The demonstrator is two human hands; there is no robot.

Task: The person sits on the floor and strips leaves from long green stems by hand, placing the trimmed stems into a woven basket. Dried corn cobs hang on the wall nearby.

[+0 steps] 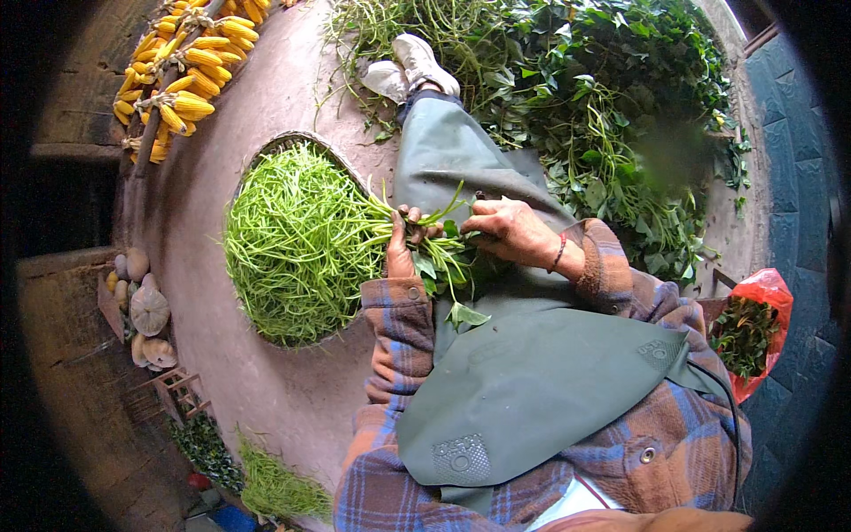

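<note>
My left hand (407,241) is closed around a bunch of green leaf stalks (442,249), whose pale ends point toward a round basket. Just right of it, my right hand (512,229) has its fingers bent at the leafy side of the bunch; what lies between its fingertips is partly hidden. A few leaves (465,314) hang from the bunch over the dark green waterproof apron (532,392) on my lap. The woven basket (348,163), heaped with stripped green stems (299,246), stands on the floor beside my legs.
A large heap of leafy vines (598,113) lies beyond my legs. Corn cobs (199,66) hang on a pole at upper left. Pumpkins (149,310) and a small wooden chair (181,391) are at left. More stems (276,479) lie lower left. A red plastic bag (779,299) holds leaves at right.
</note>
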